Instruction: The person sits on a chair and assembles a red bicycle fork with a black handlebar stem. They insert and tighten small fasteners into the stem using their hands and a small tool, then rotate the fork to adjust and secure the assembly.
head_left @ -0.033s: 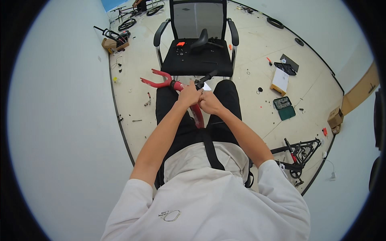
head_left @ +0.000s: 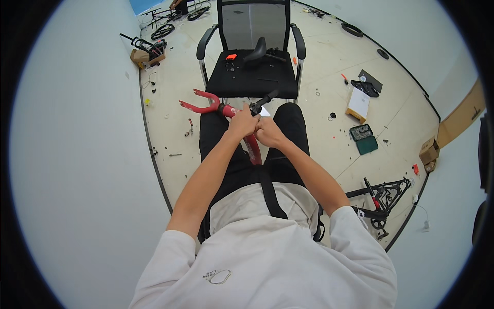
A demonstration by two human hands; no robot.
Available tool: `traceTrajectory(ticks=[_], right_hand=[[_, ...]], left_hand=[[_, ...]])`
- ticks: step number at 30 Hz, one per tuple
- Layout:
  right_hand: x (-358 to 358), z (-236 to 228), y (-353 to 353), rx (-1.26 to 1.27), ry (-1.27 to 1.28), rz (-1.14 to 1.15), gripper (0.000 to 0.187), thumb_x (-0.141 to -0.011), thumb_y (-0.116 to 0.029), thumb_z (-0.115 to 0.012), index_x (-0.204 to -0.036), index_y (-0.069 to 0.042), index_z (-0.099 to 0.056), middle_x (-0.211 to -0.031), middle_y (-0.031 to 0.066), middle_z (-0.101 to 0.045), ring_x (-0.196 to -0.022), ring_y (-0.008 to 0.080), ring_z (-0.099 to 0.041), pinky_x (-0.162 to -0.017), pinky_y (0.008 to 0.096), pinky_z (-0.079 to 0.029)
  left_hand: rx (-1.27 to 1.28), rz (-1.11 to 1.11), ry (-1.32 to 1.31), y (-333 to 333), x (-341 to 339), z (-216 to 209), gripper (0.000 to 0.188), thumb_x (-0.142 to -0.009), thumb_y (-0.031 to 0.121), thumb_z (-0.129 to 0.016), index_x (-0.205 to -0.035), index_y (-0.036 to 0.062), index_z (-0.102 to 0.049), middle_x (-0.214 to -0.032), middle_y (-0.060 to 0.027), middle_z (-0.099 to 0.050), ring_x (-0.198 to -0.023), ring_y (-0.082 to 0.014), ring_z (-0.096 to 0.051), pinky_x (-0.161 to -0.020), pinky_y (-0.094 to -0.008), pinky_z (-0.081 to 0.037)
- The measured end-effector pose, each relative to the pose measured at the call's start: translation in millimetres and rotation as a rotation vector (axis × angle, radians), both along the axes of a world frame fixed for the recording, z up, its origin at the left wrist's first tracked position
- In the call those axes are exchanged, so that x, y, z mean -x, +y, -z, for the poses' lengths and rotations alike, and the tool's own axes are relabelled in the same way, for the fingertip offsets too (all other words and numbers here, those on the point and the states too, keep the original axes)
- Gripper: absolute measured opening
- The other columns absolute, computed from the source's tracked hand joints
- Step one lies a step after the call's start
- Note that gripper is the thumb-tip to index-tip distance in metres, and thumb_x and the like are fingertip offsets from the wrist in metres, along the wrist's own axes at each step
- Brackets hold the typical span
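Between my thighs rests a red bike frame (head_left: 252,149), its tube running down towards my waist. A red fork (head_left: 206,105) points out to the left from a black ring at the frame's front end. My left hand (head_left: 243,123) is closed over the frame close to this fork. Pressed up beside it, my right hand (head_left: 268,132) has its fingers curled in, and what they grip is hidden. Just beyond both hands a black bar-like part (head_left: 265,102) with a clamp slants up to the right.
Ahead stands a black chair (head_left: 252,85) bearing a saddle (head_left: 256,51), an orange piece and small hardware. On the floor at right lie a green case (head_left: 366,144), a white box (head_left: 358,103) and a black bike frame (head_left: 386,203). A parts carton (head_left: 149,56) stands far left.
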State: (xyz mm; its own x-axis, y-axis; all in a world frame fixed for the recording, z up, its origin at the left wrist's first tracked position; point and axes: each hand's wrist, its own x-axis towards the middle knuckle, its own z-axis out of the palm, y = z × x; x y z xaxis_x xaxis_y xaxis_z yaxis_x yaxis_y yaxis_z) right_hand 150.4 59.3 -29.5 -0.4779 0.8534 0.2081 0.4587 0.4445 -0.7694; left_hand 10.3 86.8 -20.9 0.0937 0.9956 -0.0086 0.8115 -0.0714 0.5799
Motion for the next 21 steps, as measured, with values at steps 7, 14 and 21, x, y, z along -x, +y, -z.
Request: traceTrajectory(ticks=[7,14,21], right_hand=[[8.0,19.5,-0.8,-0.029,0.138,0.136,0.024,-0.067,-0.001,-0.045,-0.073,0.005,-0.067,-0.073,0.0271,-0.063,-0.074,0.0425,-0.063,-0.072,0.0476,-0.05],[11.4,29.6,-3.0,-0.07,0.073,0.163,0.024,-0.067,-0.004,-0.045,-0.072,0.005,-0.067,-0.07,0.0279,-0.061,-0.069,0.0447,-0.061,-0.071,0.0505,-0.05],[9.6,21.9,-15.8,-0.103,0.061,0.224,0.025,-0.067,-0.006,-0.044,-0.072,0.002,-0.068,-0.07,0.0268,-0.061,-0.068,0.0439,-0.061,-0.069,0.0507,-0.051]], left_hand=[[0.015,-0.001,0.02,-1.4,-5.1,-2.9,0.06,-0.09,0.043,-0.058,-0.124,-0.0041,-0.043,-0.104,-0.0318,-0.064,-0.1,-0.0454,-0.062,-0.086,-0.0495,-0.049],[-0.009,0.021,0.02,2.6,-2.7,1.0,0.059,-0.09,0.04,-0.059,-0.125,-0.0048,-0.042,-0.104,-0.0326,-0.063,-0.1,-0.0456,-0.062,-0.086,-0.0495,-0.048],[0.004,0.029,-0.031,1.2,1.4,2.2,0.057,-0.09,0.038,-0.061,-0.122,-0.0049,-0.043,-0.101,-0.0327,-0.063,-0.1,-0.0466,-0.062,-0.086,-0.0492,-0.048]])
